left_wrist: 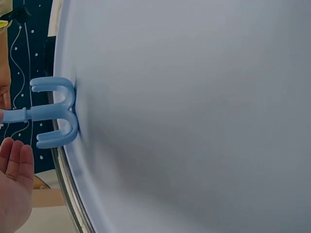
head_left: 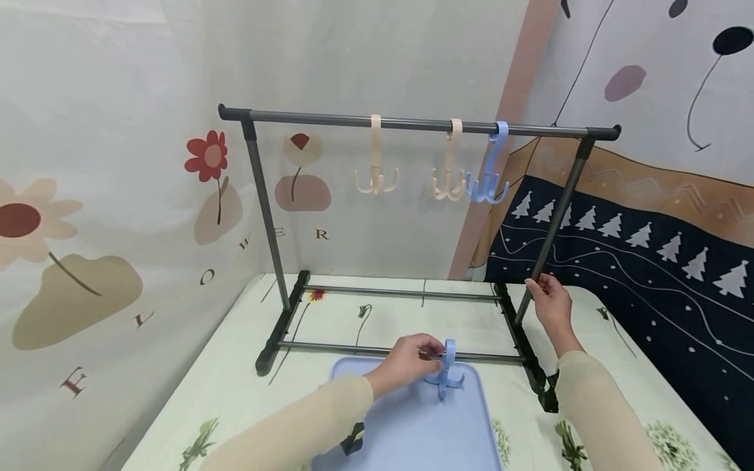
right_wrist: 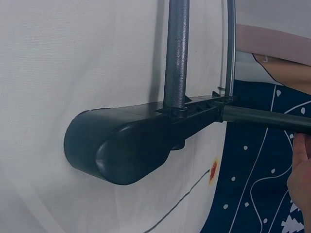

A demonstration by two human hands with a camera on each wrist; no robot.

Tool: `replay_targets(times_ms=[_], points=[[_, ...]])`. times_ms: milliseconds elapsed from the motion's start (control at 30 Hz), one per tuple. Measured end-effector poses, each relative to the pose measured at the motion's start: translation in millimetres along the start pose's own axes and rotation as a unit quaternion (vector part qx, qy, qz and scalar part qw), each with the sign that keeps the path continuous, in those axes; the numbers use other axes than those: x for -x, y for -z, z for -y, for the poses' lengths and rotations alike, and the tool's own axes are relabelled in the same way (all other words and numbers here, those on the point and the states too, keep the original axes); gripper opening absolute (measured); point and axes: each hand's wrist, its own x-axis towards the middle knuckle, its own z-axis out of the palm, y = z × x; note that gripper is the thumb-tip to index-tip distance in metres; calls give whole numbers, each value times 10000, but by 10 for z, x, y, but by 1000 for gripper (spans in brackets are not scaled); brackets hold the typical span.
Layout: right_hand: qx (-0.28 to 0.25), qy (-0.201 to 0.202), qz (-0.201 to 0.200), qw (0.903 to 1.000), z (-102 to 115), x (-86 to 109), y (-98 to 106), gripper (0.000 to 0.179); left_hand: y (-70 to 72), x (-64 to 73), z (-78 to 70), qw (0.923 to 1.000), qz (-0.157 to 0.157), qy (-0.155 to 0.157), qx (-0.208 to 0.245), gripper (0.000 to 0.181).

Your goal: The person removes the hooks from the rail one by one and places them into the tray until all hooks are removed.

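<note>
A light blue plastic multi-prong hook (head_left: 448, 371) is pinched by its stem in my left hand (head_left: 409, 360), over the far right part of a blue tray (head_left: 432, 432). In the left wrist view the prongs of the blue hook (left_wrist: 68, 111) show against the tray's edge, with part of my left hand (left_wrist: 15, 194) beside them. My right hand (head_left: 552, 311) holds the lower right post (head_left: 556, 216) of a dark grey metal rack. At the right edge of the right wrist view, fingers of my right hand (right_wrist: 300, 179) touch that post (right_wrist: 272, 119).
From the rack's top bar (head_left: 330, 120) hang a cream hook (head_left: 376, 157), a second cream hook (head_left: 452, 160) and a blue hook (head_left: 490, 163). The rack's black feet (head_left: 273, 343) stand on a flower-printed cloth (head_left: 194, 392). Printed curtains (head_left: 147, 98) rise behind and beside it.
</note>
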Motion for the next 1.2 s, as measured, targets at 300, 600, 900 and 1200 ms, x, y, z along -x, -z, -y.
replay_targets(times_ms=[300, 600, 900, 1200], points=[[-59, -31, -41, 10000, -13, -13, -12, 47, 162, -15, -73, 9994, -284, -136, -143, 23], [-51, -42, -65, 10000, -18, -7, -7, 44, 304, -22, -131, 9969, -728, -55, -307, 22], [-2, -7, -63, 10000, -10, -8, -11, 44, 549, -56, -224, 9893, -1458, -102, 22, 28], [-3, 9, -6, 10000, -15, -3, -4, 50, 856, -162, -376, 9697, -2342, -220, 664, 31]])
